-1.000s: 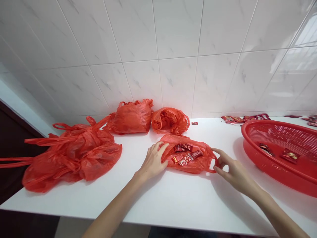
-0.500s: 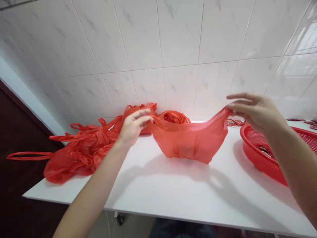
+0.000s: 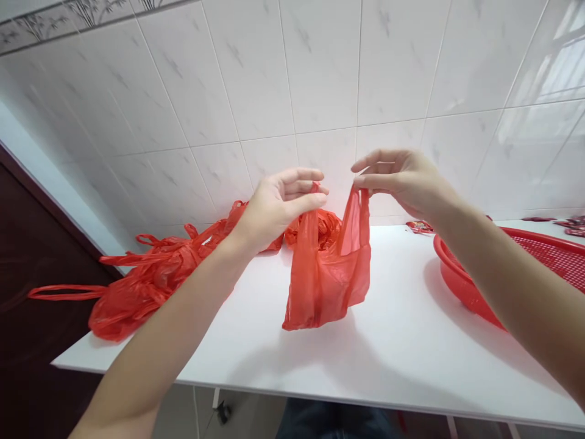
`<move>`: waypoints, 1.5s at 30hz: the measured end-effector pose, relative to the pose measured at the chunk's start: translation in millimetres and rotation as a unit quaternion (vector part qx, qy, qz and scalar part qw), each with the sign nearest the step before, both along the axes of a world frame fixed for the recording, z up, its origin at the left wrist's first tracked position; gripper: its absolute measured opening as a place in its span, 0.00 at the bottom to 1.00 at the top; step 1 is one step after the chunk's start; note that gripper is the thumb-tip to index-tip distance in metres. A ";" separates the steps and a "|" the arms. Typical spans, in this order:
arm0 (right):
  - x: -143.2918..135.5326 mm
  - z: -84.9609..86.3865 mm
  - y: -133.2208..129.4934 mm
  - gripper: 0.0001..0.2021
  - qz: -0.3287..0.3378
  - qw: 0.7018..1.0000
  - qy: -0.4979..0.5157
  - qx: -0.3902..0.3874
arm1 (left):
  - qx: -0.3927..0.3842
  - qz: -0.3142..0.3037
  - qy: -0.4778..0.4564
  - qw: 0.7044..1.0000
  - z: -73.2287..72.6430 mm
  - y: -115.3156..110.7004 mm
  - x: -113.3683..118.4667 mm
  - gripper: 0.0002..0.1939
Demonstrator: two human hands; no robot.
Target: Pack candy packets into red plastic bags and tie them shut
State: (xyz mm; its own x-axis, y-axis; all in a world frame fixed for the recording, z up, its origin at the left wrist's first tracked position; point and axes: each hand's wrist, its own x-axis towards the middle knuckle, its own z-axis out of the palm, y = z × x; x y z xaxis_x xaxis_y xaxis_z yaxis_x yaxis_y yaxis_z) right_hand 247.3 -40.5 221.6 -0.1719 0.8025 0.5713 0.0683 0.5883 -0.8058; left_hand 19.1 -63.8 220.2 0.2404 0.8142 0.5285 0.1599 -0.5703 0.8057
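A thin red plastic bag (image 3: 336,277) hangs by its two handles just over the white table (image 3: 393,360). My left hand (image 3: 290,198) pinches the left handle between thumb and fingers. The right handle is pinched in the fingertips of my right hand (image 3: 395,180). The handles stand up close together, with the bag's mouth between them. Its body hangs limp and creased.
Several red plastic bags (image 3: 146,283) lie heaped at the table's left end. Behind the held bag is a bunched red bag (image 3: 326,228). A red mesh basket (image 3: 466,289) stands on the right, near small red packets (image 3: 419,227). A tiled wall (image 3: 269,161) rises behind.
My hands have come closer together, drawing the bag's handles inward and up. The bag, stretched wide before, now hangs narrower between them. The view has shifted slightly.
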 end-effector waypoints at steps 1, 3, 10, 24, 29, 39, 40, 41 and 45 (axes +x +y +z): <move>-6.9 1.8 -3.9 0.08 0.010 1.000 -0.012 0.006 | -0.002 0.004 0.020 1.000 0.4 -1.8 5.0 0.21; -18.8 4.5 -10.6 0.08 0.027 0.999 -0.027 0.019 | 0.000 0.011 0.041 0.999 0.8 -3.3 13.3 0.24; -22.9 -2.9 -11.3 0.10 0.037 0.996 -0.021 0.077 | 0.015 0.040 -0.006 0.999 -0.8 9.6 19.8 0.13; -9.3 -90.7 7.2 0.13 0.208 0.970 -0.027 -0.119 | 0.001 0.017 -0.095 0.995 -6.9 21.4 19.6 0.03; -13.2 -95.4 8.5 0.10 0.208 0.971 -0.018 -0.115 | -0.017 0.003 -0.079 0.997 -7.3 26.6 11.8 0.04; -18.6 -97.1 6.9 0.12 0.137 0.981 0.084 -0.107 | 0.023 0.017 -0.029 0.999 -11.3 25.6 4.1 0.08; -16.7 -98.8 8.6 0.12 0.130 0.976 0.127 -0.120 | 0.035 0.031 -0.026 0.999 -10.4 25.9 0.9 0.09; -14.5 -100.6 10.6 0.13 0.126 0.968 0.167 -0.138 | 0.046 0.045 -0.026 0.998 -9.7 26.3 -2.7 0.11; -5.9 -107.3 18.3 0.13 0.118 0.935 0.269 -0.199 | 0.068 0.067 -0.025 0.995 -9.6 28.5 -17.2 0.14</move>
